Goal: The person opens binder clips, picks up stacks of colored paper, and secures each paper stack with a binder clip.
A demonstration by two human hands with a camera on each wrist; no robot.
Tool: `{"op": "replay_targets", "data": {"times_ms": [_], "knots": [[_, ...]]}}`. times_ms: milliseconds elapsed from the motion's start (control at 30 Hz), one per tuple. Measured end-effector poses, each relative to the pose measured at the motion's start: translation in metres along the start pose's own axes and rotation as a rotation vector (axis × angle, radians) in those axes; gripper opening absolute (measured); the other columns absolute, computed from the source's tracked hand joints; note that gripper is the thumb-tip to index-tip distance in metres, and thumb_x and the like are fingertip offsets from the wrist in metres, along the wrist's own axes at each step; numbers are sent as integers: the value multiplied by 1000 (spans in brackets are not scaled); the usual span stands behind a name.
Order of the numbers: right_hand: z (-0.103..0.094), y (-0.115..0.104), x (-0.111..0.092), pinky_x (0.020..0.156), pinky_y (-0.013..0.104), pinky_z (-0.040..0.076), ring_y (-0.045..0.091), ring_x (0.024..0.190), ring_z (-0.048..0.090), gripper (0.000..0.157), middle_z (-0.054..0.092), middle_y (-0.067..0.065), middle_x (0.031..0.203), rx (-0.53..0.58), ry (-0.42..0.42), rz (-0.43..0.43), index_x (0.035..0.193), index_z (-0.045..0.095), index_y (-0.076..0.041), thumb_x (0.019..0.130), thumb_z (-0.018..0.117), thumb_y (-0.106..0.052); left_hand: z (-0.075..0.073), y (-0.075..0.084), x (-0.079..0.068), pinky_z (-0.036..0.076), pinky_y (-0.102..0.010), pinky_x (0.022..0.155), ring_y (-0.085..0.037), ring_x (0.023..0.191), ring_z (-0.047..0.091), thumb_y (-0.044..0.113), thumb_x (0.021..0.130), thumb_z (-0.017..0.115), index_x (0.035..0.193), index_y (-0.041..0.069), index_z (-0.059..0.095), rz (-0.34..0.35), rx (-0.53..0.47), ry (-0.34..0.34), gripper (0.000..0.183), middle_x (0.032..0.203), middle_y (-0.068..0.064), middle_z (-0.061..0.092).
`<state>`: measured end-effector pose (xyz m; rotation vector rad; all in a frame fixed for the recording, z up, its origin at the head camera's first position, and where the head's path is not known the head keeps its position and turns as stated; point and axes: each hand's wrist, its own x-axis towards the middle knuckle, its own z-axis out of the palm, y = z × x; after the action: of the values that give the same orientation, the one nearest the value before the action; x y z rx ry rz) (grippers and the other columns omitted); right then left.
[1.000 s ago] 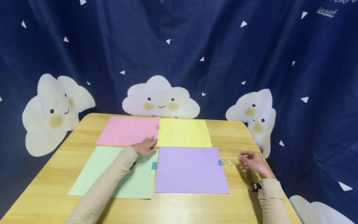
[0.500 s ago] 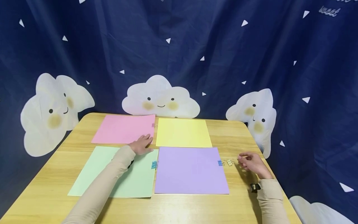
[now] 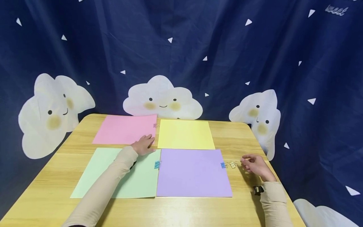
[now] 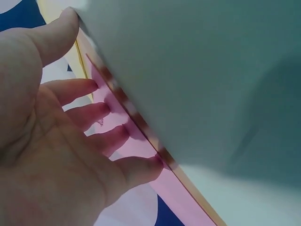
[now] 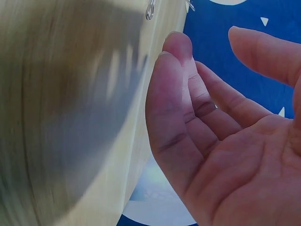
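Note:
My left hand (image 3: 144, 145) lies with fingers spread on the near right corner of the pink sheet (image 3: 122, 129). Its thumb is at the far edge of the green sheet (image 3: 139, 186). In the left wrist view, the fingertips (image 4: 148, 167) rest on the pink paper. A pinkish binder clip (image 3: 155, 125) sits on the pink sheet's right edge, and a blue binder clip (image 3: 157, 164) on the green one's. My right hand (image 3: 256, 164) hovers over the table's right side, fingers loosely curved, holding nothing. Near its fingertips lies a yellow binder clip (image 3: 233, 164).
A yellow sheet (image 3: 185, 134) lies right of the pink one, with a narrow gap between. A purple sheet (image 3: 194, 173), carrying a blue binder clip (image 3: 223, 165) on its right edge, lies beside the green sheet. The wooden table (image 3: 181, 212) ends at a dark blue curtain (image 3: 181, 25).
The left hand has slid the pink sheet leftward and slightly away, opening a gap to the yellow sheet. The green sheet has shifted slightly right towards the purple one. The right hand barely moved.

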<state>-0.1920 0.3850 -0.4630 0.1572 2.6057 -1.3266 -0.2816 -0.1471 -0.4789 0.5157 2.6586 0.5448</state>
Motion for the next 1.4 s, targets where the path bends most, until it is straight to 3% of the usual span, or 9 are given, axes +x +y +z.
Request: {"op": "replay_targets", "data": {"times_ms": [233,367,467,567,667,767,900,1033,1400], "knots": [[-4,-1,3,63,26,59,14,77,66,44,72,14,97,16,7,-23,138,49,18,107,54,-14,-6,5,15,30,-68,123,-56,147,33,21,106,54,142,-14,47,79,-71,159,51,153,-38,40],[-9,-4,5,61,27,58,14,74,65,44,70,14,93,14,22,-46,138,48,19,107,54,-12,-13,16,36,56,-50,95,-38,103,65,17,106,52,125,-12,59,45,-189,269,36,120,-31,62],[-10,-8,6,61,28,59,16,73,65,45,70,19,93,1,37,-62,138,49,20,106,56,-12,-17,26,50,51,-38,71,-23,73,57,19,104,53,113,-8,62,-27,-225,320,30,105,-26,65],[-8,-10,6,62,31,60,19,74,67,44,71,26,96,-54,52,-82,136,50,20,106,56,-12,-20,38,59,54,-39,73,-25,77,60,21,103,54,117,-11,62,-108,-234,333,35,115,-29,67],[-4,-13,7,66,34,62,24,78,70,43,72,29,100,-115,60,-94,133,54,19,106,57,-14,-19,46,67,52,-32,61,-21,66,54,21,101,56,87,-4,62,-172,-218,327,29,80,-16,63],[1,-16,8,68,38,62,29,80,72,43,72,30,100,-146,59,-102,131,56,18,105,59,-16,-16,53,74,43,-32,52,-19,57,45,19,98,58,69,7,49,-226,-168,307,32,66,-5,45],[7,-15,11,65,35,60,28,76,72,42,72,28,98,-193,52,-96,129,58,17,104,60,-17,-4,63,85,58,-47,77,-38,89,62,23,97,61,93,-2,65,-295,-44,290,26,100,-23,64],[12,-12,13,61,30,56,24,72,71,38,72,24,97,-244,56,-104,123,62,15,102,64,-18,9,72,96,59,-55,89,-49,115,57,31,97,67,118,-5,68,-369,3,291,41,123,-33,57],[26,-3,13,55,30,51,19,66,63,22,69,14,84,-264,37,-95,104,69,6,98,69,-15,18,82,109,52,-43,69,-42,99,57,20,87,82,105,-4,70,-523,-98,326,32,110,-31,54]]}}
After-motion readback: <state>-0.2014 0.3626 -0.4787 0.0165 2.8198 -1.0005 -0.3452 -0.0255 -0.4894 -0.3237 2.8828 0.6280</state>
